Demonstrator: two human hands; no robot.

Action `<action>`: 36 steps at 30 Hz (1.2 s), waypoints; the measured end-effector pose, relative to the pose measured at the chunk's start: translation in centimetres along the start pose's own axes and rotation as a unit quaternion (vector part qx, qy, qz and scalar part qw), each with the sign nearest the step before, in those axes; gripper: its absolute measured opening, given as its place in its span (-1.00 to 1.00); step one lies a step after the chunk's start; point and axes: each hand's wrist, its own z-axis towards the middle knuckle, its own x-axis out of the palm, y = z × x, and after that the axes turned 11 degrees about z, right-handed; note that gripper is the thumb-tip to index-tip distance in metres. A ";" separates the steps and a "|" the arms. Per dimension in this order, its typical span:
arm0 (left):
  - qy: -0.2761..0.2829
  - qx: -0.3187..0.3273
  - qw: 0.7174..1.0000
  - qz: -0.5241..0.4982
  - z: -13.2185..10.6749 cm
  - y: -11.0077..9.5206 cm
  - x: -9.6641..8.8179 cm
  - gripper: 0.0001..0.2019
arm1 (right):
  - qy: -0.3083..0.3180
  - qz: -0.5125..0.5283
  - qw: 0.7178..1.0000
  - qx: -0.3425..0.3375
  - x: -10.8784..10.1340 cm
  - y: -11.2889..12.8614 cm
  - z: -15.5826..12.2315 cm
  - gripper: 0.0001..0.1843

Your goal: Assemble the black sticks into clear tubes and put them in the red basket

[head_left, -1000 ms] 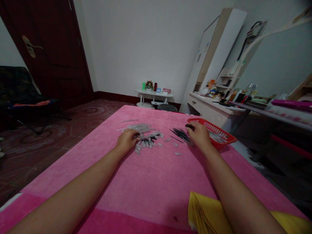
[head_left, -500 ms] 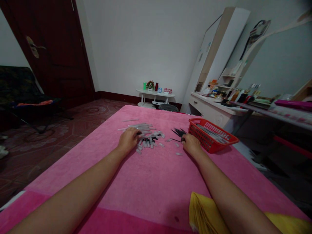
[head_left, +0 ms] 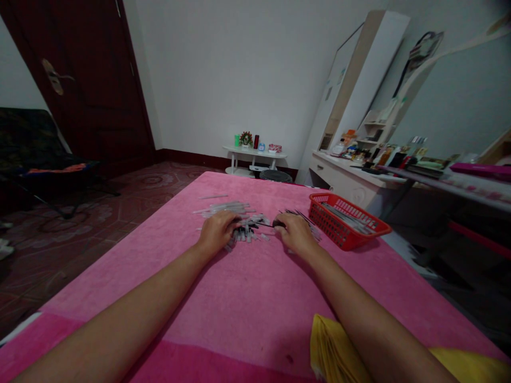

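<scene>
A dark door and a dark folding chair stand far off to the left of the left hand. That hand rests knuckles up on the pink cloth, fingers curled down onto the near edge of a pile of small clear and black pen parts; whether it grips one of them cannot be told, since the fingertips are hidden. Just beyond the left hand lies a row of clear tubes. A thin black rod runs from the pile across the small gap to the right hand, whose fingers are pinched closed on its end. Just past the right hand's far side lies a fan of thin black refills. To the right of that hand, near but not touching, sits a red basket with pale sticks inside. Close to the viewer, beside the right forearm, lies a yellow cloth. Far beyond both hands stands a small white table, and off to the right a cluttered dresser.
</scene>
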 end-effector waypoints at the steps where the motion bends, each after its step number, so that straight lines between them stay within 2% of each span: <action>1: -0.001 0.004 1.000 -0.002 0.0 -0.1 0.0 -0.78 | 0.000 -0.001 1.000 0.001 0.0 0.0 0.0 -0.86; 14: 0.022 0.023 0.999 -0.019 -0.1 -0.7 0.0 -0.78 | 0.029 -0.029 0.999 -0.020 -0.3 0.8 -0.1 -0.84; 19: 0.035 0.051 0.998 0.007 -0.2 -0.7 0.2 -0.81 | 0.022 -0.071 0.996 -0.047 -0.7 1.1 0.1 -0.83; 24: 0.040 0.060 0.997 0.004 -0.3 -1.2 0.3 -0.82 | 0.025 -0.058 0.995 -0.076 -0.5 1.7 0.1 -0.83; 26: 0.037 0.057 0.998 -0.016 -0.4 -1.4 0.2 -0.82 | -0.001 -0.039 0.995 -0.091 -0.4 2.0 0.0 -0.85; 29: 0.012 0.014 0.999 -0.047 -0.2 -1.4 0.1 -0.80 | -0.138 0.015 0.986 -0.091 -0.3 2.5 -0.2 -0.82; 31: -0.025 -0.053 0.996 -0.071 0.1 -1.1 0.0 -0.82 | -0.241 0.054 0.966 -0.070 -0.4 2.6 -0.4 -0.74; 32: -0.051 -0.094 0.990 -0.087 0.3 -0.9 0.0 -0.83 | -0.272 0.070 0.958 -0.060 -0.3 2.6 -0.4 -0.73; 34: -0.112 -0.170 0.971 -0.126 0.6 -0.3 -0.1 -0.83 | -0.281 0.092 0.954 -0.048 0.1 2.4 -0.4 -0.77; 36: -0.166 -0.221 0.947 -0.160 0.9 0.3 -0.2 -0.82 | -0.237 0.093 0.966 -0.040 0.9 2.0 -0.3 -0.82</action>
